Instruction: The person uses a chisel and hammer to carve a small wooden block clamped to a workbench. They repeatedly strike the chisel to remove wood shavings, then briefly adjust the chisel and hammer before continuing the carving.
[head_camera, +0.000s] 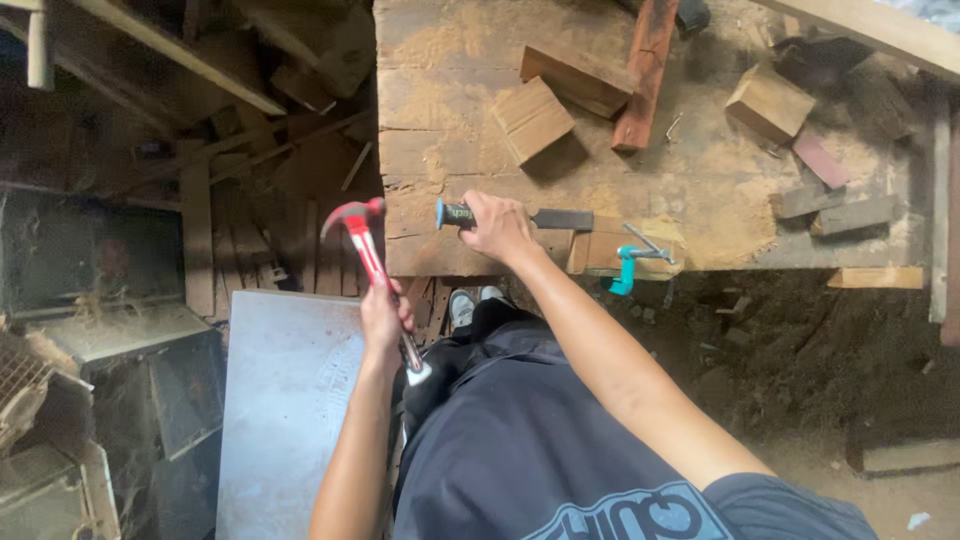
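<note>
My left hand (385, 315) grips a red-handled claw hammer (362, 232), raised with its head up and to the left of the workbench. My right hand (498, 226) is closed around the black handle of a chisel (545, 218) with a blue end cap. The chisel lies level, its blade pointing right against a small wood piece (612, 250) at the front edge of the sawdust-covered workbench (440, 170). A teal clamp (632, 262) holds that wood piece to the bench edge.
Wood blocks (532, 118), (768, 102) and a reddish plank (643, 70) lie on the bench. A grey metal sheet (285, 400) stands below left. Scrap timber fills the dark left side. Dirt floor lies at right.
</note>
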